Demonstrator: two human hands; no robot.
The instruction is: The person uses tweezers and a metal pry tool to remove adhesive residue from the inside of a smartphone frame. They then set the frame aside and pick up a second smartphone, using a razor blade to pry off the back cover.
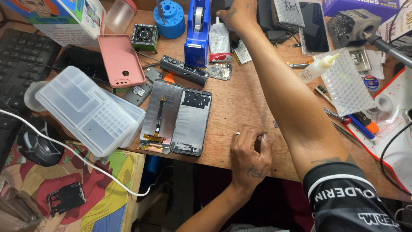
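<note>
At nine o'clock a clear plastic compartment box lies tilted over the wooden bench's left edge, with a white cable running beneath it. At about eleven o'clock from it lies a pink rubber phone case, back up.

Just left of centre, two stripped phone parts lie side by side and touching: a grey display panel with an orange flex ribbon and, on its three o'clock side, a grey metal phone frame with a dark square opening. At twelve o'clock from them rest a dark grey electric screwdriver, a small green circuit board and a tall blue tape dispenser.

The left hand rests at six o'clock on the bench's near edge, wearing a ring, its fingers curled in towards the thumb; whether they pinch anything I cannot tell.

The right hand reaches far to twelve o'clock, just right of the tape dispenser, over a white glue tube; its fingers are cut off by the frame edge, so its grip cannot be told.

At two o'clock lie a black smartphone and a small white squeeze bottle with a yellow nozzle, beside a clear bubble-wrap sheet. At three o'clock are red-handled tweezers.
</note>
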